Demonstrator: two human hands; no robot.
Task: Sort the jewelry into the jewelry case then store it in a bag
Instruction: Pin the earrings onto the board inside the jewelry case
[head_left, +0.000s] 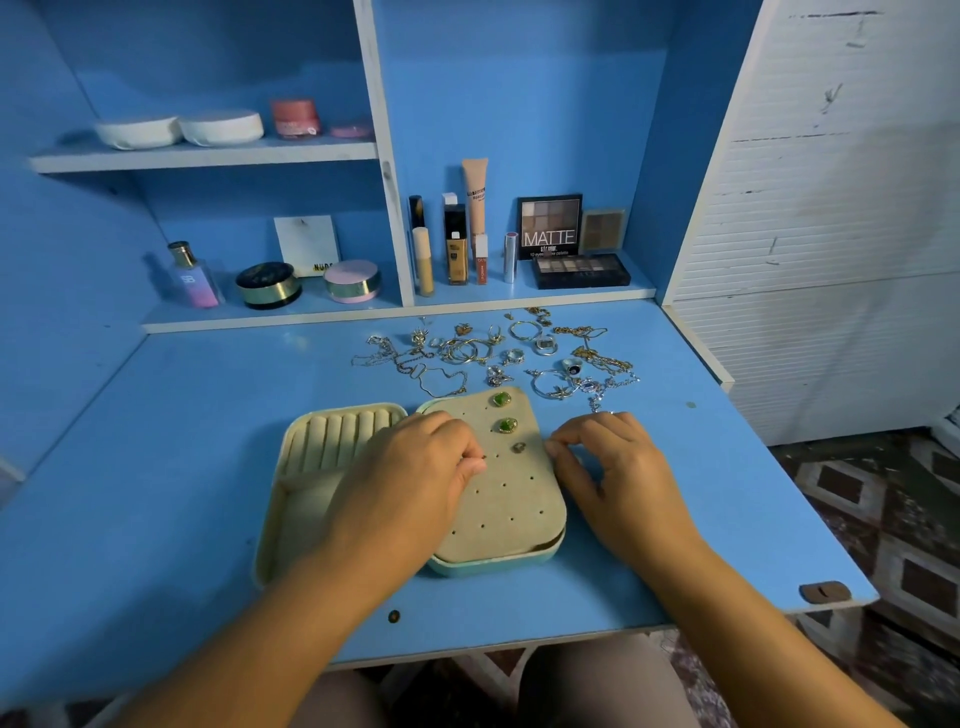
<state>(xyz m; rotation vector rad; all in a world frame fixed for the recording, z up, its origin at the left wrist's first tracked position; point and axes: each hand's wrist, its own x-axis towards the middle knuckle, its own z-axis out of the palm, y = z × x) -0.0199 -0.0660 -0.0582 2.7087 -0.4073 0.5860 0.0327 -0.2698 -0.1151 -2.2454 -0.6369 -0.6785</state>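
An open teal jewelry case (498, 564) lies on the blue desk. Its left half shows beige ring rolls (337, 434). Over its right half sits a beige earring panel (511, 499) with rows of small holes. Two green-stone earrings (503, 399) (507, 425) and a small grey stud (518, 447) are pinned in it. My left hand (415, 467) rests over the panel's left side, fingertips pinching something tiny at a hole. My right hand (613, 467) pinches the panel's right edge. Loose gold and silver jewelry (493, 353) is scattered behind the case.
Cosmetics line the back ledge: a perfume bottle (192, 278), powder jars (267, 285), foundation tubes (456, 249), eyeshadow palettes (579, 270). White round boxes (221, 127) sit on the upper shelf. A white cabinet (831, 208) stands right. The desk's front edge (519, 647) is near my lap.
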